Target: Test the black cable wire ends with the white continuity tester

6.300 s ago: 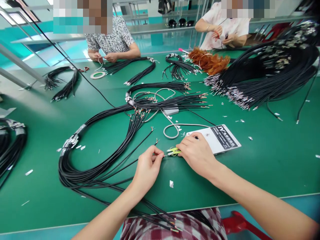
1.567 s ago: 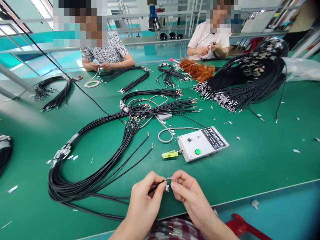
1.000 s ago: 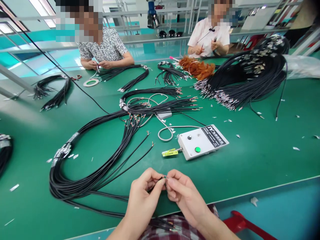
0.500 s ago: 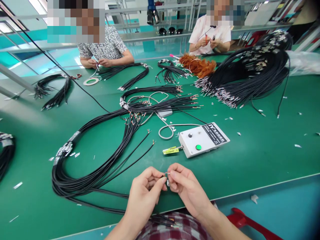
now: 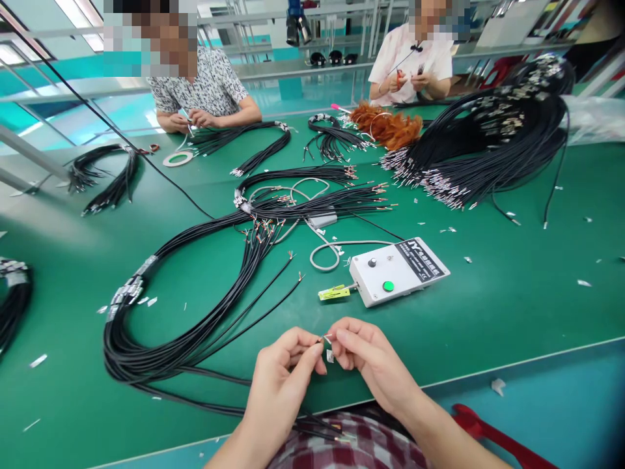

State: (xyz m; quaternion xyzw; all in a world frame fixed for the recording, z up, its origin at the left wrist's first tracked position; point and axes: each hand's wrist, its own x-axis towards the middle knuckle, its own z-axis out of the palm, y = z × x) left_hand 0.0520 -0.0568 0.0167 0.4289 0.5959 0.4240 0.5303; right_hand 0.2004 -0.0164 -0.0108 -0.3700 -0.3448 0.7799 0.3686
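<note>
Near the front edge of the green table, my left hand (image 5: 288,368) pinches the end of a black cable between thumb and forefinger. Thin wires (image 5: 327,337) come out of that end towards my right hand (image 5: 366,355), whose thumb and forefinger are closed on their tips. The two hands are a small gap apart. Left of them, a large looped bundle of black cables (image 5: 127,345) lies with its ends fanned out. A white box (image 5: 375,280) with a green button and a yellow-green part on its shaft lies beyond my hands.
More black cable bundles (image 5: 258,202) lie mid-table, with a big heap (image 5: 493,150) at the right. Two people work across the green table (image 5: 488,299). A tape roll (image 5: 178,159), orange-brown strands (image 5: 390,127) and white scraps lie about. A red object (image 5: 488,433) is below the edge.
My right hand has shifted slightly away from my left, and more of the thin wires shows between them. Across the table, the people's hands have moved a little.
</note>
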